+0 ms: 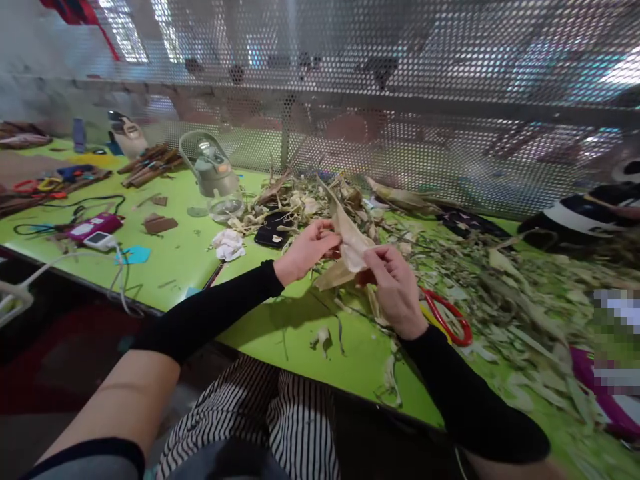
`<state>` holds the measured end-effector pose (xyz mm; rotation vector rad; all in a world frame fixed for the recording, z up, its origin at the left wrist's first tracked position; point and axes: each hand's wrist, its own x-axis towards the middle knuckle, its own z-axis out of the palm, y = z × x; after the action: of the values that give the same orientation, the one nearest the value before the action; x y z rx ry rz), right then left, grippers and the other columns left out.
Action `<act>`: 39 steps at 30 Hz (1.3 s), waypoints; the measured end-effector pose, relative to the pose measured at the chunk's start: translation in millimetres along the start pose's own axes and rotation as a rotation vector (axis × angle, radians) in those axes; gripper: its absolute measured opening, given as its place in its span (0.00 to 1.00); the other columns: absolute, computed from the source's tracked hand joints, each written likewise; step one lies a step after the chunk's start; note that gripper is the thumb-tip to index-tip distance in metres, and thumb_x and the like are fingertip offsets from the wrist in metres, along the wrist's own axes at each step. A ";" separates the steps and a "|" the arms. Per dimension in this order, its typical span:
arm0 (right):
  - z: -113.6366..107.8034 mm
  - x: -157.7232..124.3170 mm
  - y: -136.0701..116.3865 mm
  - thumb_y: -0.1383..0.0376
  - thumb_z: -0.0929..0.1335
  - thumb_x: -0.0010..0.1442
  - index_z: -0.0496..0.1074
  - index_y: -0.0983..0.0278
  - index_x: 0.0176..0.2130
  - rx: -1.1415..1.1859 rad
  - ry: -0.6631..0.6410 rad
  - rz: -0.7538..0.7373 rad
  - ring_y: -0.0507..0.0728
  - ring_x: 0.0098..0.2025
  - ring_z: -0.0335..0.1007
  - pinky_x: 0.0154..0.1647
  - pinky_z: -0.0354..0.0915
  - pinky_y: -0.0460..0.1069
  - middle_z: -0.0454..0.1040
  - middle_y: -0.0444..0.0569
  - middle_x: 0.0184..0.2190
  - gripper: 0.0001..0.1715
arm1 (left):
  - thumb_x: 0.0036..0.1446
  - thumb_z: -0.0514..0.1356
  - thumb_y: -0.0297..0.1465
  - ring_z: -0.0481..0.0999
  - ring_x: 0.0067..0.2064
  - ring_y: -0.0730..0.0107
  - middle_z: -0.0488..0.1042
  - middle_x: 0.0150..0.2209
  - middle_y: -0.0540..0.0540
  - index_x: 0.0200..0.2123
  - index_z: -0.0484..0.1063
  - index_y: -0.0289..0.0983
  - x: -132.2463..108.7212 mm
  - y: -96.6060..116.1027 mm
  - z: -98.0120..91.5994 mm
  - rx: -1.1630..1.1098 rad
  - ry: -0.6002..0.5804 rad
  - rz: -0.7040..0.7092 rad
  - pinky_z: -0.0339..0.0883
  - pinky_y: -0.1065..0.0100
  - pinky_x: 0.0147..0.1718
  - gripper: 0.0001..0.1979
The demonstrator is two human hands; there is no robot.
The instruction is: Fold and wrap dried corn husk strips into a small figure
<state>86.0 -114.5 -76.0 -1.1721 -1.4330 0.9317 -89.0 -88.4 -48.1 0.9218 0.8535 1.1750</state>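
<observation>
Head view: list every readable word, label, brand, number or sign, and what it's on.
No legible text anywhere.
Purple device: pale marks, too small to read.
White gadget: small screen, nothing readable.
Clear-bodied bottle: small orange patch, too small to read.
Pixelated patch, right edge: unreadable.
Held dried leaf: no text seen.

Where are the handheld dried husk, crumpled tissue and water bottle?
Handheld dried husk (354, 244): head view, broad pale middle.
Crumpled tissue (229, 245): head view, white middle.
Water bottle (217, 179): head view, grey-green lid.
</observation>
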 end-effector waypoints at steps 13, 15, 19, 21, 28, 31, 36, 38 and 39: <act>3.1 1.7 5.9 0.33 0.72 0.58 0.69 0.58 0.33 -0.166 -0.184 -0.071 0.53 0.24 0.68 0.25 0.71 0.51 0.73 0.44 0.24 0.33 | 0.52 0.74 0.21 0.74 0.29 0.81 0.75 0.28 0.55 0.34 0.70 0.33 12.7 -8.0 -12.6 -0.012 -0.081 0.013 0.71 0.71 0.38 0.15; 2.1 2.6 5.7 0.33 0.71 0.58 0.69 0.58 0.34 -0.135 -0.188 -0.064 0.54 0.26 0.70 0.27 0.72 0.51 0.74 0.45 0.25 0.33 | 0.53 0.74 0.21 0.74 0.28 0.82 0.74 0.27 0.56 0.31 0.69 0.33 13.5 -7.3 -12.0 -0.045 -0.059 0.010 0.73 0.71 0.39 0.15; 0.6 6.6 7.4 0.35 0.72 0.58 0.67 0.58 0.32 -0.166 -0.174 -0.098 0.54 0.24 0.68 0.25 0.69 0.51 0.73 0.43 0.24 0.32 | 0.65 0.63 0.20 0.72 0.25 0.84 0.73 0.26 0.55 0.31 0.70 0.32 9.3 1.1 -8.1 -0.089 0.016 -0.002 0.75 0.72 0.38 0.09; 0.3 7.8 8.1 0.39 0.73 0.59 0.66 0.58 0.32 -0.244 -0.165 -0.144 0.53 0.24 0.66 0.24 0.66 0.50 0.73 0.43 0.24 0.28 | 0.69 0.60 0.21 0.71 0.25 0.83 0.70 0.25 0.55 0.31 0.70 0.33 6.5 5.7 -6.9 -0.093 0.027 -0.036 0.77 0.71 0.40 0.11; 2.8 1.2 3.4 0.62 0.68 0.60 0.69 0.59 0.39 -0.622 -0.088 -0.280 0.58 0.29 0.70 0.28 0.62 0.51 0.77 0.49 0.31 0.06 | 0.72 0.53 0.22 0.77 0.32 0.76 0.77 0.31 0.48 0.33 0.73 0.34 2.5 7.4 -5.5 -0.243 0.068 -0.243 0.79 0.66 0.48 0.14; 6.8 -2.5 2.4 0.63 0.67 0.60 0.68 0.59 0.39 -0.703 -0.099 -0.305 0.59 0.31 0.72 0.30 0.64 0.52 0.78 0.50 0.33 0.05 | 0.72 0.55 0.24 0.76 0.32 0.77 0.77 0.32 0.48 0.34 0.73 0.34 -0.1 0.2 -0.6 -0.232 0.070 -0.195 0.78 0.68 0.46 0.12; 6.5 -1.4 3.7 0.50 0.69 0.63 0.65 0.59 0.41 -0.504 -0.099 -0.235 0.58 0.30 0.73 0.31 0.68 0.53 0.77 0.50 0.34 0.16 | 0.69 0.58 0.22 0.73 0.31 0.79 0.73 0.29 0.52 0.31 0.70 0.34 -6.8 -12.3 7.1 -0.055 0.029 -0.071 0.76 0.69 0.43 0.12; 4.0 0.6 4.1 0.45 0.69 0.63 0.64 0.58 0.41 -0.467 -0.037 -0.241 0.58 0.30 0.72 0.30 0.68 0.53 0.77 0.50 0.35 0.22 | 0.65 0.60 0.19 0.74 0.32 0.79 0.73 0.30 0.52 0.31 0.70 0.33 -8.3 -17.1 7.8 -0.022 -0.011 -0.051 0.77 0.67 0.47 0.10; 2.7 1.5 4.2 0.43 0.70 0.62 0.63 0.58 0.40 -0.468 -0.008 -0.248 0.57 0.30 0.72 0.30 0.68 0.53 0.76 0.49 0.34 0.24 | 0.63 0.62 0.18 0.74 0.33 0.79 0.73 0.30 0.53 0.31 0.70 0.33 -8.7 -19.5 7.7 -0.004 -0.027 -0.050 0.77 0.65 0.50 0.09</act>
<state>84.1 -112.0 -80.2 -1.2835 -1.8151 0.4379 -76.4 -100.6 -62.5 0.9061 0.8480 1.1182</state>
